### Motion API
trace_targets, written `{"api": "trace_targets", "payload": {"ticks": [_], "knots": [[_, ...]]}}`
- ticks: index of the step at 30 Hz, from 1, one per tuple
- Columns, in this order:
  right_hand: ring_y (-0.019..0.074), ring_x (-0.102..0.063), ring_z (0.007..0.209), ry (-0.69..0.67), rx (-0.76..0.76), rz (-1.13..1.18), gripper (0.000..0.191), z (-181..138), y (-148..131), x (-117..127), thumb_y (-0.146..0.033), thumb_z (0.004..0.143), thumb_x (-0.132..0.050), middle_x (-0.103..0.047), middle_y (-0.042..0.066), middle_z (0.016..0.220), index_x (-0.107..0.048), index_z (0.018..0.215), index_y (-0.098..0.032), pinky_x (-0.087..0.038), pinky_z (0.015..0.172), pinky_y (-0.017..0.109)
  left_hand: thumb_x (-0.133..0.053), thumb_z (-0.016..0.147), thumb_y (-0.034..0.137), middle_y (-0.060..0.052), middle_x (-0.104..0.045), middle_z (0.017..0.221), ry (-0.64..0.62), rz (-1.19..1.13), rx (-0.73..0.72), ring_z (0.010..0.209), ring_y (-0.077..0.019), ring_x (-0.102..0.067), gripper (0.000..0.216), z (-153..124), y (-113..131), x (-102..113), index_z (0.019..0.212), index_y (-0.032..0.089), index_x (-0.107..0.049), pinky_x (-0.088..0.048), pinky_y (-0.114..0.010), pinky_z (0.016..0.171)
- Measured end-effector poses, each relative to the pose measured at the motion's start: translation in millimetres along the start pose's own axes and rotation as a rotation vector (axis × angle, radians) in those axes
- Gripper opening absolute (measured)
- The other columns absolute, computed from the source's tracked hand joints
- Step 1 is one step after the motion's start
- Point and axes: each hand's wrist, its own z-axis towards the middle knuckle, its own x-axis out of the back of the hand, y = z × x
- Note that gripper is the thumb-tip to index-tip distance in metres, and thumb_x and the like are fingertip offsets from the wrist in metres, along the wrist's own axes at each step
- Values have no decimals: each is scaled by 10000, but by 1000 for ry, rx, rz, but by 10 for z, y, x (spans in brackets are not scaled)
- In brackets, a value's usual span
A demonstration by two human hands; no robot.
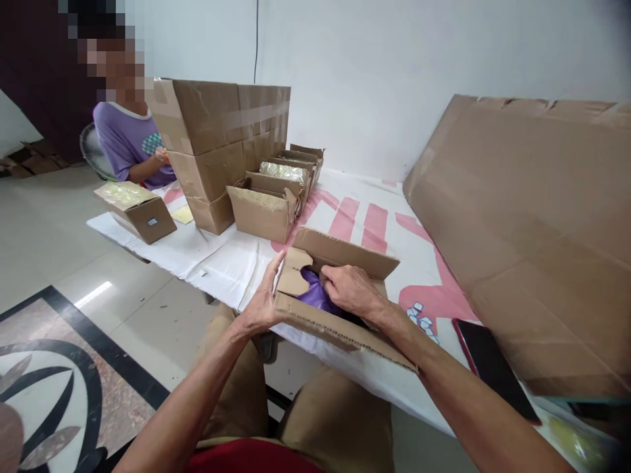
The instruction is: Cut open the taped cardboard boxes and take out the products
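Open box (340, 332) of brown cardboard sits at the near edge of the bench (221, 256), its flaps raised, with both hands at it. Largest about it is that bench, covered in white cloth with pink shapes, running past the box on either side. Right of the open box leans a broad cardboard panel (532, 230); beyond it to the left rises a stack of taped boxes (211, 131). Farther left, behind the stack, a person in a purple shirt (131, 138) raises a hand. Between stack and open box stretches a row of smaller boxes (261, 217), then, well left, one taped box (152, 223). The left hand (261, 305) lies along the open box's left end, one digit straight — whether it grips, I cannot tell. The right hand (352, 289), fingers curled, reaches inside and touches purple wrap (318, 292) — whether it pinches the wrap, I cannot tell. Right of the open box lies a dark phone (495, 371); far left of it, a yellow sheet (182, 214). Smallest are white-and-blue pieces (424, 322) just beyond the right forearm, to the box's right.
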Motion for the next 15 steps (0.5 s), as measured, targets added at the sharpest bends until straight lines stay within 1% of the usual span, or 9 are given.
{"api": "trace_targets", "payload": {"ticks": [1,2,4,7,9,11,15], "knots": [[250,-744,890,4,23,30,275,1,9,-25,-171,944,-488,-826,119,982,-762,962,-186,-396,728,317,-795,750,712,-188,-263,1767,-32,-22,27,1636,-405,-270,1172,4,-33,21,1669,218,-259,-224,-558,1345],[236,-735,870,11,46,62,268,3,20,-49,-167,932,-493,-824,103,960,-760,940,-191,-394,727,310,-770,754,756,-185,-267,1767,-45,-37,47,1639,-408,-260,1185,11,-54,43,1675,214,-259,-220,-551,1350],[203,-713,826,30,88,133,259,9,47,-85,-165,914,-497,-815,66,915,-754,909,-199,-398,728,292,-739,753,805,-180,-294,1759,-51,-61,68,1638,-414,-260,1172,35,-72,88,1667,215,-305,-231,-544,1349],[162,-667,736,62,136,238,233,21,95,-109,-177,897,-508,-783,20,822,-738,874,-202,-408,705,262,-796,698,798,-192,-344,1731,-59,-85,89,1614,-419,-320,1187,89,-87,142,1642,220,-368,-279,-537,1329],[152,-642,700,93,149,288,220,19,117,-115,-194,898,-507,-759,11,779,-724,861,-198,-412,687,255,-837,653,784,-198,-366,1712,-55,-97,100,1604,-415,-340,1223,125,-128,170,1638,226,-375,-287,-540,1320],[150,-627,685,183,154,383,219,-1,129,-118,-225,911,-500,-736,12,756,-704,839,-197,-423,684,257,-869,613,770,-203,-367,1705,-52,-113,106,1599,-415,-345,1268,143,-198,199,1644,234,-363,-284,-544,1316],[152,-586,637,488,136,706,204,-57,162,-88,-305,908,-547,-666,-1,680,-660,766,-213,-441,638,271,-952,541,684,-214,-311,1729,-69,-103,107,1607,-439,-312,1369,110,-345,291,1667,248,-308,-260,-570,1314]]}}
